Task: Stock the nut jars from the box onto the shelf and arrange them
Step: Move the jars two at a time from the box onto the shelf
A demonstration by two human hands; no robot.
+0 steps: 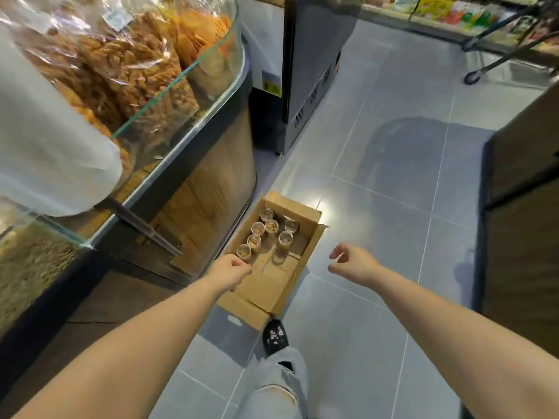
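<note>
An open cardboard box (pixel 290 285) lies on the grey tiled floor beside the display counter. Several clear nut jars (pixel 270 226) stand in its far half; its near half is bare cardboard. My left hand (pixel 230 271) hangs over the box's near left edge with its fingers curled and nothing in it. Out to the right of the box, above the floor, my right hand (pixel 352 263) has loosely bent fingers and holds nothing. Neither hand touches a jar.
A glass-fronted wooden counter (pixel 193 189) with bagged snacks (pixel 130 65) runs along the left. A dark fridge cabinet (pixel 305 71) stands behind the box. A brown unit (pixel 523 207) is at the right, stocked shelves (pixel 447 10) at the far back. My foot (pixel 275 335) is just before the box.
</note>
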